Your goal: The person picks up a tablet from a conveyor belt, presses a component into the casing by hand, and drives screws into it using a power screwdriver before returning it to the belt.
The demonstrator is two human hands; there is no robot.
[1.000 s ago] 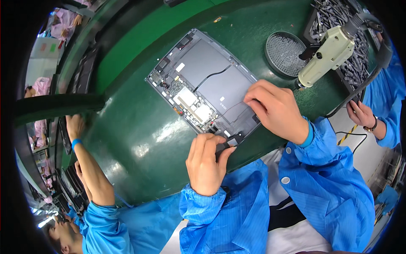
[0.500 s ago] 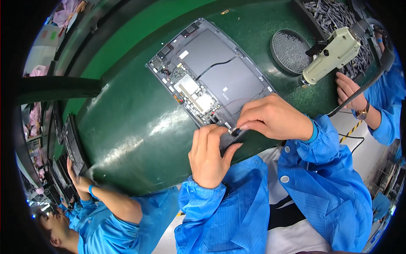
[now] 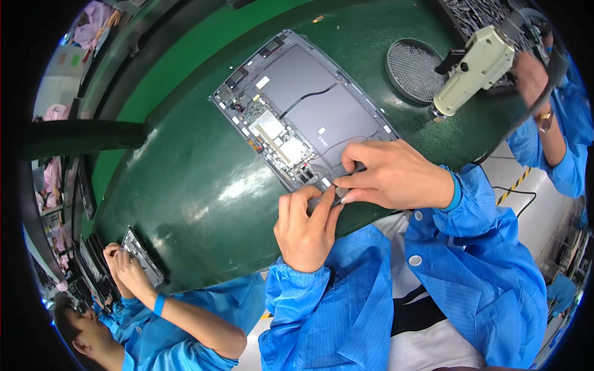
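Note:
An opened flat device [image 3: 352, 117], like a tablet or laptop with its cover off, lies at a slant on the bench. Its circuit board [image 3: 272, 133] is exposed along the left side, and a black cable [image 3: 312, 94] crosses the grey inner plate. My left hand [image 3: 302, 232] is closed at the device's near corner, index finger and thumb drawn together. From the right, my right hand [image 3: 396, 176] pinches at that same corner, its fingertips almost touching the left ones. Whatever is between the fingers is mostly hidden; a small dark bit shows.
A pale power screwdriver [image 3: 476, 71] on a hose hangs beside a round mesh-covered dish [image 3: 414, 71]. Behind it stands a bin of dark small parts [image 3: 479, 18]. A co-worker's hand [image 3: 531, 77] is at right; another person at left handles a similar device [image 3: 142, 256] on the green bench [image 3: 204, 216].
My left thumb and fingers have closed together, and my right fingers have moved slightly left, covering the small black piece. The left co-worker's device has shifted nearer; the right co-worker's hand has lifted.

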